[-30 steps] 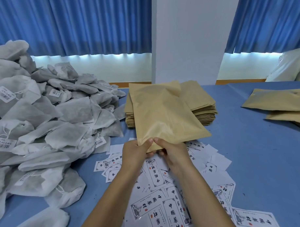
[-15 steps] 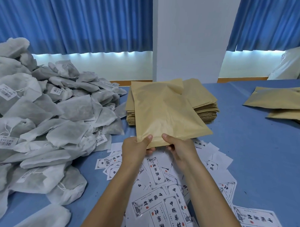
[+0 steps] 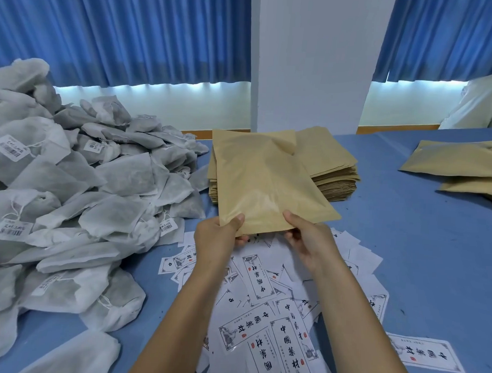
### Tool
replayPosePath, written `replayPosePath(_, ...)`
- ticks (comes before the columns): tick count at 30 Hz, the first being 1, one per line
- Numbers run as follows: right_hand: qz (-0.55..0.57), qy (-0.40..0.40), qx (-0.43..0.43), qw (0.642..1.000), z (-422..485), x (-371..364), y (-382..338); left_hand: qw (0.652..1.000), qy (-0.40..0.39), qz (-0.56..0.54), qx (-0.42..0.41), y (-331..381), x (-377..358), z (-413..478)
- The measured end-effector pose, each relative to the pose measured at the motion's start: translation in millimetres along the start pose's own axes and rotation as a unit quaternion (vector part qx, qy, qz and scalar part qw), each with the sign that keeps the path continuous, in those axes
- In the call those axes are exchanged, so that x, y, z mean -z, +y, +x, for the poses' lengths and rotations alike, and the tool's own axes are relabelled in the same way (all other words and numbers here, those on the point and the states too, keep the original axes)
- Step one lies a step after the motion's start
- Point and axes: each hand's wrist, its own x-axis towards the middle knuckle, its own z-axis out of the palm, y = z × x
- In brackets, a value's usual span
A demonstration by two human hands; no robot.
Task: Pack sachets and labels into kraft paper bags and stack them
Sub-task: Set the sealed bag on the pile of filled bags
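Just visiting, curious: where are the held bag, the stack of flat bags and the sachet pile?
held bag (image 3: 267,187), head view, middle of its front.
stack of flat bags (image 3: 324,158), head view, exposed top sheet.
sachet pile (image 3: 122,176), head view, a central sachet.

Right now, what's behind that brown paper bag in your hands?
A stack of flat kraft bags on the blue table; the held bag covers much of it. Whatever is inside the held bag cannot be seen.

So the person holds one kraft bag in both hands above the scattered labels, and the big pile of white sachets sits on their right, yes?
Not quite. The head view shows the pile of white sachets on the person's left, not their right. The rest is correct: the left hand and right hand both grip one kraft bag above the scattered labels.
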Motion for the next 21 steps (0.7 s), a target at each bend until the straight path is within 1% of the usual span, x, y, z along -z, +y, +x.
replayPosePath(2, -0.005, 0.012, 0.025, 1.000, 0, 0, -2, 0.998, 0.003, -0.060, 0.017, 2, -1, -1)
replayPosePath(4, -0.015, -0.001, 0.014, 1.000, 0, -2, 0, 0.988, 0.019, -0.146, 0.056, 2, -3, -3)
replayPosePath(5, -0.015, -0.011, -0.005, 1.000, -1, -4, 1, 0.971, 0.027, -0.219, 0.087, 1, -5, -3)
replayPosePath(6, -0.001, -0.025, -0.028, 0.999, 0, -5, 1, 0.941, 0.036, -0.312, 0.124, 1, -6, -5)
replayPosePath(7, 0.033, -0.039, -0.051, 0.997, -1, -7, 1, 0.901, 0.046, -0.403, 0.151, 0, -8, -7)
replayPosePath(8, 0.074, -0.046, -0.069, 0.994, -2, -8, 0, 0.869, 0.060, -0.464, 0.162, -3, -10, -7)
replayPosePath(9, 0.096, -0.044, -0.073, 0.992, -2, -9, -1, 0.858, 0.069, -0.483, 0.159, -6, -12, -7)
replayPosePath(10, 0.078, -0.034, -0.056, 0.995, -1, -8, -1, 0.867, 0.061, -0.472, 0.150, -9, -15, -6)
replayPosePath(11, 0.029, -0.018, -0.028, 0.999, 0, -8, -2, 0.886, 0.036, -0.440, 0.141, -12, -19, -6)
replayPosePath(13, -0.073, 0.005, 0.024, 0.997, -2, -8, -3, 0.927, -0.044, -0.349, 0.133, -13, -26, -6)
replayPosePath(14, -0.105, 0.007, 0.038, 0.994, -3, -9, -4, 0.934, -0.073, -0.322, 0.133, -14, -28, -5)
replayPosePath(15, -0.123, 0.004, 0.045, 0.991, -6, -9, -6, 0.937, -0.080, -0.313, 0.131, -11, -29, -6)
replayPosePath(17, -0.119, -0.013, 0.044, 0.992, -15, -8, -11, 0.947, -0.065, -0.299, 0.094, -7, -26, -5)
replayPosePath(19, -0.077, -0.026, 0.033, 0.996, -23, -8, -17, 0.965, -0.048, -0.254, 0.029, -5, -24, -2)
replayPosePath(21, -0.054, -0.019, 0.042, 0.997, -31, -6, -24, 0.976, -0.042, -0.215, -0.001, 0, -33, -3)
